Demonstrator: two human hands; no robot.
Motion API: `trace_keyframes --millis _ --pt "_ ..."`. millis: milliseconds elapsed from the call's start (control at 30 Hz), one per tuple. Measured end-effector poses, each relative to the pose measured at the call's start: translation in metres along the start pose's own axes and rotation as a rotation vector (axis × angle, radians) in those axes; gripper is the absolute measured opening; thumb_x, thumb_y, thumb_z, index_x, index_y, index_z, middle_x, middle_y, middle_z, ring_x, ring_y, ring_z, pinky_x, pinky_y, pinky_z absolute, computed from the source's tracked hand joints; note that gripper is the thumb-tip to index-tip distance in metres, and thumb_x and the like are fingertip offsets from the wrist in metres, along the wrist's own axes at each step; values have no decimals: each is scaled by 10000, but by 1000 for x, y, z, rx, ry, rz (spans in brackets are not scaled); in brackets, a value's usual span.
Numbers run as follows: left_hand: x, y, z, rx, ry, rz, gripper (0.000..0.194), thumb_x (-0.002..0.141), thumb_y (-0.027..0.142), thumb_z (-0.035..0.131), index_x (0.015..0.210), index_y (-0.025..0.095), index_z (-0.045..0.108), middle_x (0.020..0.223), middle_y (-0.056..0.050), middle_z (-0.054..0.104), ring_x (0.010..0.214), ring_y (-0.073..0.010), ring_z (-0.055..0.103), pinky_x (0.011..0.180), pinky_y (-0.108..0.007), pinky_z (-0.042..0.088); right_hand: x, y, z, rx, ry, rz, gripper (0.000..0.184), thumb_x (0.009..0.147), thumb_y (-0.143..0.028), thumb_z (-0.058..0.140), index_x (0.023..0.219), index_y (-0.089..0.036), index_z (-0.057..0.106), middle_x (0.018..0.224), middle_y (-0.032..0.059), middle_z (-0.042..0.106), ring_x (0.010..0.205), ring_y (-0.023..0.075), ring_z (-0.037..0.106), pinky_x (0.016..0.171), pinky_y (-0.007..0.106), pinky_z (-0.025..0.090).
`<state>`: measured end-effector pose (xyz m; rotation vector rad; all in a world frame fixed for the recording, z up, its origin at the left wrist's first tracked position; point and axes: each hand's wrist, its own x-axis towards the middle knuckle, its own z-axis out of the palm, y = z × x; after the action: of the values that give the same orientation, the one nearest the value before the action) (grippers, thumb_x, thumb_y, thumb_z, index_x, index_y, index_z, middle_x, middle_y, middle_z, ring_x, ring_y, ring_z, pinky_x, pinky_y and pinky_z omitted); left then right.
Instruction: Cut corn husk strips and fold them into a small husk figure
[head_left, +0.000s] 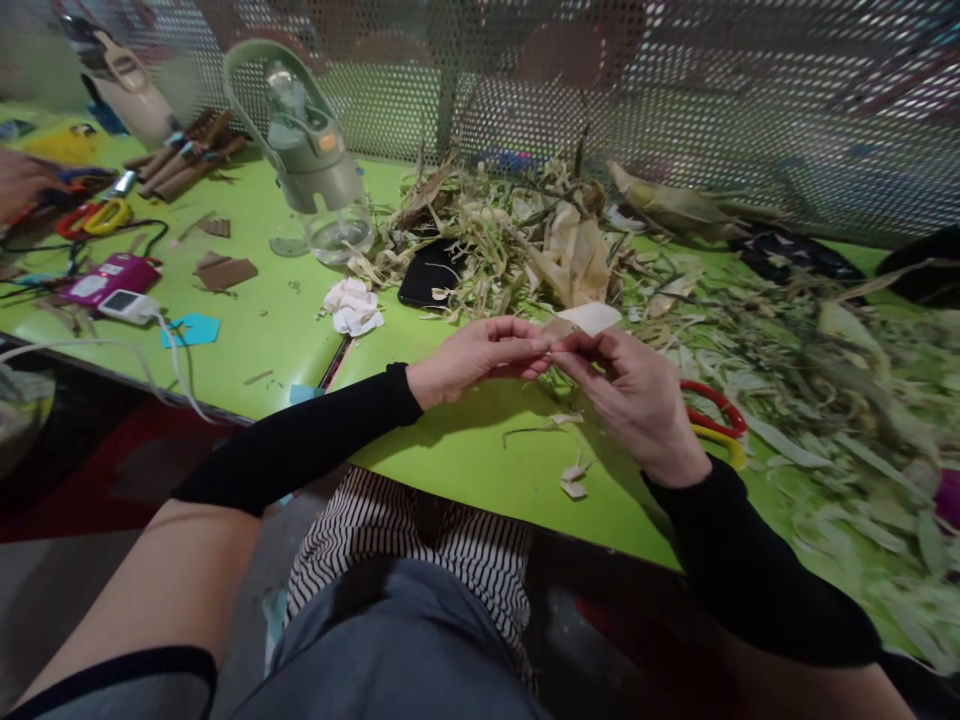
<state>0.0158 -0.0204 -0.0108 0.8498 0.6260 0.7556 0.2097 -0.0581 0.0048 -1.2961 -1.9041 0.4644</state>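
Observation:
Over the green table, my left hand (484, 357) and my right hand (634, 395) meet with their fingertips pinched together. Between them is a pale, dry husk piece (589, 320), whose broad end sticks up above the fingers of my right hand. Its lower end is hidden by the fingertips. Just beyond my hands lies a heap of dry husks and shreds (502, 235). Beside my right wrist are scissors with red and yellow handles (716, 415), partly covered. A few small husk scraps (574, 480) lie on the table below my hands.
A black phone (429, 275) lies against the heap, near a crumpled tissue (352, 305) and a green water bottle (315, 170). At left are a purple box (112, 280), cables and another person's hand (26, 185). A perforated metal screen (675, 90) stands along the back.

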Motion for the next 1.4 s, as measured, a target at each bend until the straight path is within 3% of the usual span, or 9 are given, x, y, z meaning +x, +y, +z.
trace_keyframes --millis 167,267,367,500,733,1067,1167,1300,1400 --pt "1 -5 0 99 18 90 127 890 162 772 937 120 661 862 0 732 810 -75 685 947 -302 550 -4 2 5 -7 71 13 176 934 -406 710 910 -231 707 890 58 735 786 229 691 729 398 573" --pt "0 -4 1 173 -16 130 219 825 146 826 969 114 664 864 -1 735 794 -75 683 909 -289 552 -7 4 9 84 81 86 204 933 -445 735 989 -251 703 966 65 750 843 239 706 774 411 595" --pt "0 -4 1 187 -26 162 185 856 169 800 945 115 647 822 -4 730 774 -79 690 876 -281 560 -7 5 11 203 93 136 259 891 -467 789 1019 -270 680 978 53 759 844 238 714 767 411 614" --pt "0 -4 1 128 2 112 125 885 140 755 914 131 633 811 6 728 766 -70 691 909 -292 567 -4 5 11 327 83 166 358 853 -511 817 1087 -277 683 987 36 762 849 222 724 750 383 627" --pt "-1 0 4 52 2 2 127 875 111 746 870 135 622 789 14 722 758 -77 689 1001 -363 560 -2 4 8 343 34 210 439 767 -584 876 995 -248 707 879 28 755 750 192 686 683 344 598" --pt "0 -2 0 76 21 -37 194 865 183 785 893 149 597 746 24 704 685 -62 666 818 -253 559 -2 1 9 305 -23 164 260 881 -484 784 949 -239 729 851 21 748 705 161 670 640 308 565" --pt "-1 0 0 219 13 41 180 859 198 784 897 148 615 774 19 703 688 -66 649 745 -236 523 -1 2 6 317 -27 202 253 846 -467 820 926 -239 744 842 19 754 689 161 656 612 297 543" --pt "-4 4 2 475 14 287 138 826 163 789 838 135 655 738 32 662 649 -52 569 696 -225 469 0 2 4 397 -58 344 287 778 -465 884 857 -223 752 784 7 737 686 162 643 597 282 521" --pt "-4 5 0 459 18 250 121 857 173 758 830 131 647 733 17 677 653 -58 588 699 -228 481 -1 3 5 459 -67 360 309 779 -493 877 883 -226 761 815 8 748 719 163 652 623 286 532"
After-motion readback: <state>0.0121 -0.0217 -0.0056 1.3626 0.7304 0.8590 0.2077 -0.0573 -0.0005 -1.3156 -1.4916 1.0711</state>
